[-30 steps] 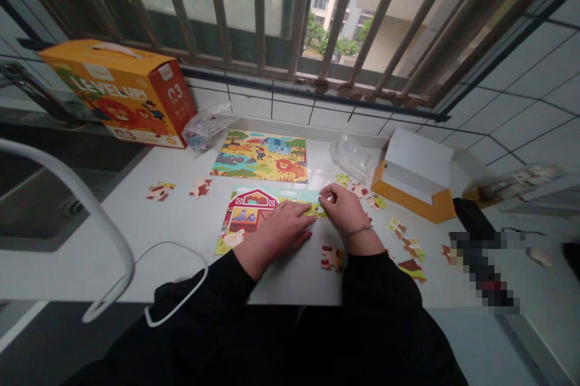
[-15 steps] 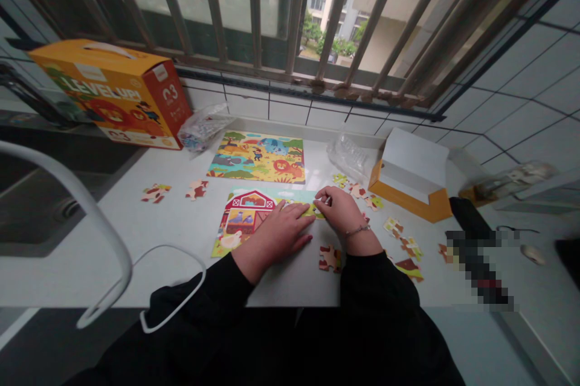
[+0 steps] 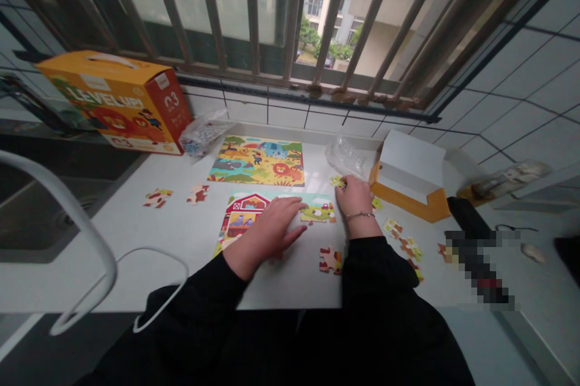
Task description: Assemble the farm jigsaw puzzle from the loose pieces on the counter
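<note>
A half-built farm puzzle (image 3: 254,211) with a red barn lies on the white counter (image 3: 172,235) in front of me. My left hand (image 3: 267,230) rests flat on it, fingers stretched toward its right end. My right hand (image 3: 356,196) has reached right of the puzzle, fingers curled over loose pieces (image 3: 338,181) near the small orange box (image 3: 408,183); what it holds, if anything, is hidden. One loose piece (image 3: 330,259) lies near my right wrist.
A finished animal puzzle (image 3: 258,160) lies behind. A big orange puzzle carton (image 3: 118,102) stands back left, with plastic bags (image 3: 203,129) near it. More loose pieces lie left (image 3: 156,197) and right (image 3: 408,247). A sink (image 3: 36,217) is at the left.
My right hand left the farm puzzle's right end and moved right toward the loose pieces by the small box. The left hand stayed flat on the puzzle.
</note>
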`<state>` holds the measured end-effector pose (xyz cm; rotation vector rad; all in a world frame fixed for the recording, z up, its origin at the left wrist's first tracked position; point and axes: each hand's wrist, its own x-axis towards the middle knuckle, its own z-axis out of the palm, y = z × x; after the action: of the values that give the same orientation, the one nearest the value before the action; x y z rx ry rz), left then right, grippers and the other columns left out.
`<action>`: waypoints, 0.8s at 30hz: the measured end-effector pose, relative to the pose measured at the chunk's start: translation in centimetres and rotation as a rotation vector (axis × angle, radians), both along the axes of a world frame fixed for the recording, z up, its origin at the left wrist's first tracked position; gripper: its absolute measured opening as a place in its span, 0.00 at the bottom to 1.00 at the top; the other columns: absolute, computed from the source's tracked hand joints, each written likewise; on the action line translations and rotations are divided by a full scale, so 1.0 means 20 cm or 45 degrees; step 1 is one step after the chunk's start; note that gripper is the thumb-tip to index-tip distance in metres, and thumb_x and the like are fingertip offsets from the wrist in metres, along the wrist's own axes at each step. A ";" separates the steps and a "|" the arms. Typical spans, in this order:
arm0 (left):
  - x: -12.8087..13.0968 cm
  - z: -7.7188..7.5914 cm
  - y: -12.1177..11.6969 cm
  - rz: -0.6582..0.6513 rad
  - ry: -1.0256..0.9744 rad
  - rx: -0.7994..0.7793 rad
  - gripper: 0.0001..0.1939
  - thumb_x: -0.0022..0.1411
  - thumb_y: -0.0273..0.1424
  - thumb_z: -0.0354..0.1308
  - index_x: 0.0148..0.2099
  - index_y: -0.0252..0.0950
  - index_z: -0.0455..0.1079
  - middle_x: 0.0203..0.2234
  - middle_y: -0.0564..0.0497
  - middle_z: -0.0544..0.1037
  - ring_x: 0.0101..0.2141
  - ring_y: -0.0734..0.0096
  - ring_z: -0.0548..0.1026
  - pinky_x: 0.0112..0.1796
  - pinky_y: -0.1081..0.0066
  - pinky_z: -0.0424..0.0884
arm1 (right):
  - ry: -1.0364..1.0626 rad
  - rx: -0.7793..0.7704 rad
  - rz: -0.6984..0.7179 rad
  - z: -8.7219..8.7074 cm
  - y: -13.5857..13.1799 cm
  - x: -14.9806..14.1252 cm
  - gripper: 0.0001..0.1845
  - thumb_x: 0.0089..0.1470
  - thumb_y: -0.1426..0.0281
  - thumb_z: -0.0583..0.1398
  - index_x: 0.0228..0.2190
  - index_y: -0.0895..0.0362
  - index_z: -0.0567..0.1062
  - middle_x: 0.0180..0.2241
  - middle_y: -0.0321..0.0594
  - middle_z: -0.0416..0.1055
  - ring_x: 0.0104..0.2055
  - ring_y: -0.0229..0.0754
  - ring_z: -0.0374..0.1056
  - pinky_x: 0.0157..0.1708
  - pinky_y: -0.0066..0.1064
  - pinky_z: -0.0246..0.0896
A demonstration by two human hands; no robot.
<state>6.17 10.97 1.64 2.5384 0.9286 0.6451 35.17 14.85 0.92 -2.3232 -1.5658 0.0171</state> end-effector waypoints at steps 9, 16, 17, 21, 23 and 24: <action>-0.22 0.06 0.14 0.343 0.015 -0.046 0.07 0.74 0.30 0.59 0.50 0.38 0.78 0.47 0.44 0.83 0.51 0.53 0.78 0.56 0.52 0.74 | 0.214 0.197 0.203 -0.02 -0.01 -0.01 0.21 0.59 0.68 0.64 0.53 0.60 0.80 0.46 0.53 0.79 0.49 0.54 0.73 0.54 0.41 0.66; -0.20 0.03 0.11 0.305 0.133 -0.085 0.04 0.70 0.30 0.64 0.45 0.39 0.80 0.46 0.45 0.82 0.48 0.53 0.77 0.53 0.54 0.73 | 0.661 0.157 0.358 0.06 -0.12 -0.18 0.22 0.65 0.56 0.62 0.53 0.57 0.80 0.28 0.35 0.74 0.31 0.44 0.70 0.34 0.33 0.63; -0.19 0.02 0.11 0.300 0.138 -0.077 0.04 0.70 0.30 0.65 0.46 0.39 0.80 0.46 0.45 0.81 0.48 0.53 0.77 0.53 0.54 0.73 | 0.756 0.098 0.426 0.07 -0.14 -0.22 0.25 0.63 0.56 0.63 0.56 0.56 0.79 0.27 0.32 0.73 0.28 0.42 0.69 0.32 0.32 0.62; -0.18 0.02 0.10 0.289 0.141 -0.065 0.08 0.69 0.31 0.68 0.49 0.39 0.80 0.47 0.45 0.81 0.50 0.52 0.77 0.54 0.54 0.72 | 0.940 -0.099 0.584 0.07 -0.18 -0.35 0.20 0.59 0.58 0.66 0.51 0.53 0.81 0.26 0.29 0.72 0.24 0.37 0.68 0.26 0.28 0.61; -0.18 0.03 0.10 0.290 0.143 -0.069 0.10 0.68 0.32 0.70 0.50 0.38 0.80 0.47 0.45 0.81 0.50 0.51 0.77 0.54 0.54 0.72 | 0.999 -0.107 0.549 0.06 -0.18 -0.40 0.15 0.58 0.61 0.67 0.46 0.53 0.80 0.28 0.30 0.74 0.24 0.37 0.71 0.25 0.27 0.62; -0.17 0.03 0.10 0.294 0.146 -0.072 0.11 0.68 0.34 0.71 0.50 0.38 0.79 0.47 0.45 0.81 0.50 0.51 0.77 0.54 0.54 0.72 | 1.026 -0.111 0.521 0.05 -0.18 -0.42 0.14 0.58 0.62 0.68 0.44 0.53 0.79 0.29 0.30 0.76 0.24 0.36 0.72 0.25 0.27 0.63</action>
<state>2.69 13.00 2.19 2.4606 1.2751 0.5327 26.67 11.16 2.02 -1.6478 -1.5439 0.9944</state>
